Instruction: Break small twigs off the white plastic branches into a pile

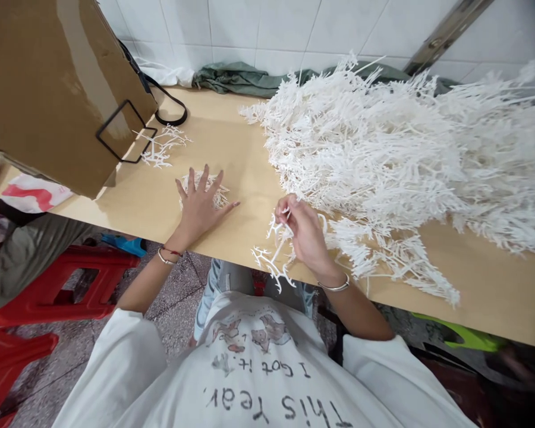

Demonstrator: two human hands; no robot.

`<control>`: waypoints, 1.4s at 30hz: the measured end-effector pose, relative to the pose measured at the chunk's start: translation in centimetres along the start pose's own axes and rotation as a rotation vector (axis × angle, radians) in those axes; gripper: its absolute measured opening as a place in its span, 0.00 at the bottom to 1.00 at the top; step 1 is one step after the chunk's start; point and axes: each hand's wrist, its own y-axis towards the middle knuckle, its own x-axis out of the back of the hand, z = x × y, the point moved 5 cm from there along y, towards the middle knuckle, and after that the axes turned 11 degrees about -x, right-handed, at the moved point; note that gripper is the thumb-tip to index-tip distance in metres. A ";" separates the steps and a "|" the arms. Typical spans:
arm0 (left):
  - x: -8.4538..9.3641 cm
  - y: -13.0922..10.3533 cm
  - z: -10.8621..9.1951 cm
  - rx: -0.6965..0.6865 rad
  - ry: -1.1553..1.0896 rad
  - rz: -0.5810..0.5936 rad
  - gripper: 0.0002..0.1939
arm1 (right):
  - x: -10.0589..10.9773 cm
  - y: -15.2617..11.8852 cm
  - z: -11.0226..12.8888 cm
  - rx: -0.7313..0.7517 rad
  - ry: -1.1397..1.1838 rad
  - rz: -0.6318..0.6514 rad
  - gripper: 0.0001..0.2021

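Note:
My left hand point(201, 205) lies with its fingers spread over a small clump of white branching pieces point(222, 196) on the table. Pinched in my right hand point(305, 229) is a white branch-like plastic piece point(275, 255), whose forked tips hang out over the table's front edge. Close beside my right hand, a smaller bunch of white branches point(396, 258) spreads to the right. Behind it rises a large heap of the same white branches point(361, 142).
A cardboard box point(66, 89) stands at the left on the table point(232, 131), with a black wire frame point(127, 131) and a loose white branch piece point(163, 145) by it. Green cloth point(236, 78) lies along the tiled wall. Red stools point(71, 285) and another person's leg point(35, 255) are at lower left.

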 end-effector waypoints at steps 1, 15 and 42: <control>0.9 -0.2 -0.9 -0.020 -0.051 -0.075 0.39 | 0.1 0.0 0.4 0.014 0.002 -0.008 0.16; -3.0 -0.8 -11.3 0.070 -1.385 -0.024 0.15 | 1.6 -1.6 4.0 0.176 -0.253 0.000 0.18; 7.0 7.6 -12.1 0.087 -1.617 0.006 0.24 | 7.6 -7.2 5.2 0.466 -1.176 -0.177 0.11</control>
